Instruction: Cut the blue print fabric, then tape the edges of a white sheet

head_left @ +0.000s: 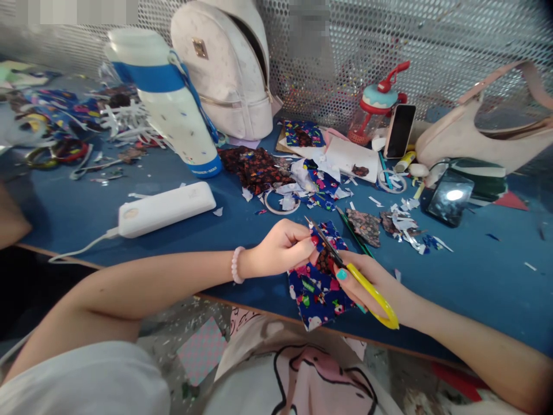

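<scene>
My left hand (283, 249), with a pink bead bracelet on the wrist, pinches the top edge of a blue patterned fabric piece (317, 291) that lies at the near edge of the blue table (475, 271). My right hand (371, 282), nails painted teal, is closed round the yellow handles of a pair of scissors (345, 268). The scissor blades point up and left and lie across the fabric, close to my left fingertips.
Fabric scraps (365, 226), paper bits and tape rings (280, 203) litter the middle. A white power bank (166, 208) with cable, a white-and-blue bottle (168, 98), a white backpack (228, 63), a red-topped bottle (375, 104), two phones (400, 131) and a pink bag (484, 129) stand behind.
</scene>
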Available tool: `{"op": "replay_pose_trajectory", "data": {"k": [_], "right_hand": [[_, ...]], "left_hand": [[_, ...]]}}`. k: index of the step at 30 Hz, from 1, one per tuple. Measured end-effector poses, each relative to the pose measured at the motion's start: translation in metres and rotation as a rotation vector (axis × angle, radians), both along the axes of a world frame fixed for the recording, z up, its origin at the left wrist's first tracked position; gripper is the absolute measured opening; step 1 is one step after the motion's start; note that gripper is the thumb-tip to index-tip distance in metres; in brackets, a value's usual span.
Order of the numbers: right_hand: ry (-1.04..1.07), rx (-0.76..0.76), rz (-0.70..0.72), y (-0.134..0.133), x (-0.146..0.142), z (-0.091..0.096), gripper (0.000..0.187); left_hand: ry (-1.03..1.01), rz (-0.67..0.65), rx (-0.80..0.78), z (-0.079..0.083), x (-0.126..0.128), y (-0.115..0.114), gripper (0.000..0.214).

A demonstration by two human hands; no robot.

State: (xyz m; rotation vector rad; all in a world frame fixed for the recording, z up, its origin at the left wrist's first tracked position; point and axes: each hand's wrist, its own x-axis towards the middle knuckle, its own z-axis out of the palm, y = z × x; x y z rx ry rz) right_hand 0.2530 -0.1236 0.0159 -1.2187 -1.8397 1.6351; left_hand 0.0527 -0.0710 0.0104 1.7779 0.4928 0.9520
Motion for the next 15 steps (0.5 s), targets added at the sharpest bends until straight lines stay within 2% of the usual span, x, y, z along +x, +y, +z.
{"op": "replay_pose_trajectory", "data": {"k": [7, 15], "right_hand": [[0.028, -0.081, -0.008, 0.0029, -0.0025, 0.0053, 0.057], [0.047, -0.122, -0.059, 0.0032, -0.0032, 0.0009, 0.056]], "left_hand": [[-0.002, -0.015, -0.057, -0.0019, -0.0008, 0.0028, 0.055], [0.033, -0.009, -0.15, -0.0041, -0.001, 0.0038, 0.048]]}}
